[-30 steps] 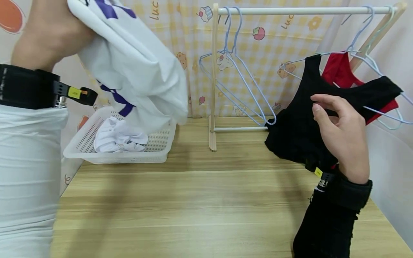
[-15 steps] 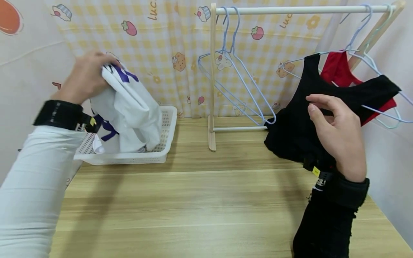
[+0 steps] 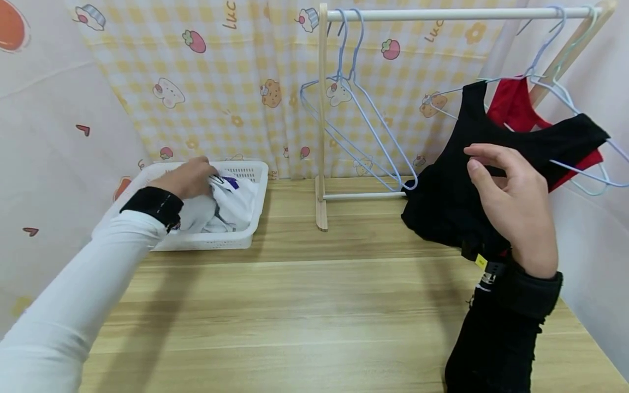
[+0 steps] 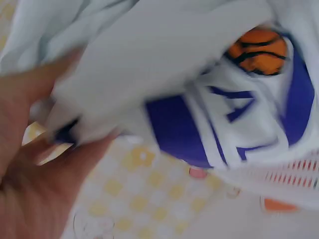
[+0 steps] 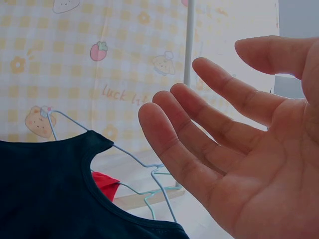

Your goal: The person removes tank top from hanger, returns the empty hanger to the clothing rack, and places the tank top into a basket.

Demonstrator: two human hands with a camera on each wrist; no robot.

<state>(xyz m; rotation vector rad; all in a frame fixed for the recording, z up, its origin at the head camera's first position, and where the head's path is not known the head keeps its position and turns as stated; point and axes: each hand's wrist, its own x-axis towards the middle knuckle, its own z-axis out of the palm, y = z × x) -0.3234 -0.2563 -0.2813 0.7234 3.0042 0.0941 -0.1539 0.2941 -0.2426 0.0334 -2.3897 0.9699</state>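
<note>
My left grip [image 3: 183, 179] is narrow, pinching a white fabric garment with purple panels and an orange basketball print [image 4: 234, 109] between thumb and fingers. The garment lies bunched inside a white perforated plastic basket [image 3: 201, 242] on the pale wood-grain counter [image 3: 295, 305]. My right grip [image 3: 516, 204] is wide and holds nothing, fingers gently bent, near a black sleeveless fabric top [image 3: 452, 169] on a light-blue hanger. A red fabric garment [image 3: 508, 103] hangs behind it. Two more slim light-blue hangers [image 3: 355, 54] hang at the left of the white-railed wooden rack [image 3: 442, 15].
</note>
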